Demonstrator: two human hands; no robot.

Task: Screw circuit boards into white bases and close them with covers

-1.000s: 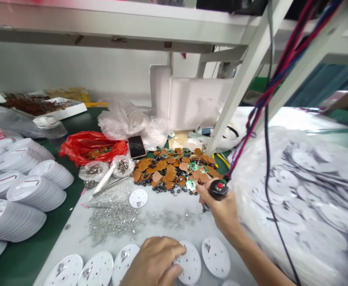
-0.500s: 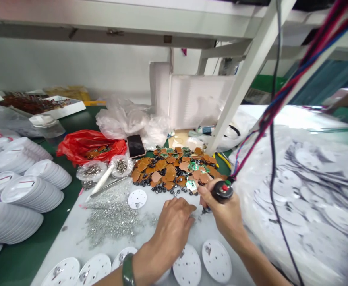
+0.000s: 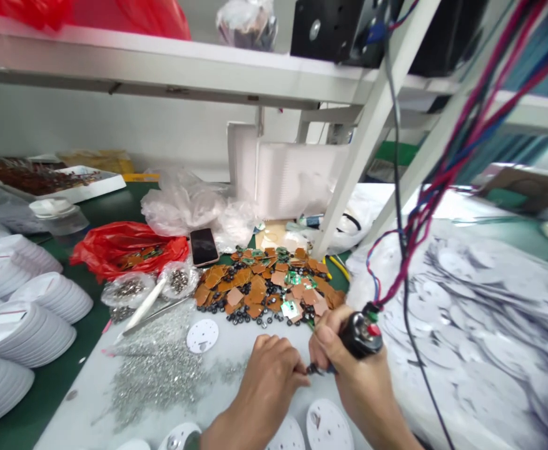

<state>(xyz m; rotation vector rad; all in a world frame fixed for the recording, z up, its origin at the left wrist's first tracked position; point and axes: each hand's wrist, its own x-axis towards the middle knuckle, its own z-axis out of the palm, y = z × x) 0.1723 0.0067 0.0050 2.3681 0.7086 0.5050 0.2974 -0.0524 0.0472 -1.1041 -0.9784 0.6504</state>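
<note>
My right hand (image 3: 356,372) is shut on a black wired hand tool (image 3: 361,335) with a red button, its thin tip pointing left. My left hand (image 3: 269,390) pinches a small dark part (image 3: 312,369) at that tip, and the part is mostly hidden by my fingers. Just above my hands lies a heap of orange-brown pads (image 3: 264,290), small green circuit boards and black pieces. A white perforated disc (image 3: 202,335) lies to the left, beside spilled silver fasteners (image 3: 154,378). More white discs (image 3: 326,426) lie below my hands.
Stacked white discs (image 3: 25,328) stand at left on a green mat. A red plastic bag (image 3: 128,250), a phone (image 3: 203,246) and small bags of fasteners (image 3: 179,279) lie beyond. A bagged mass of discs (image 3: 480,331) fills the right. Red, blue and black wires hang through a white shelf frame (image 3: 377,112).
My left hand has risen from the white discs at the bottom to the tool tip. My right hand has turned the tool slightly. The whole view has shifted down and left.
</note>
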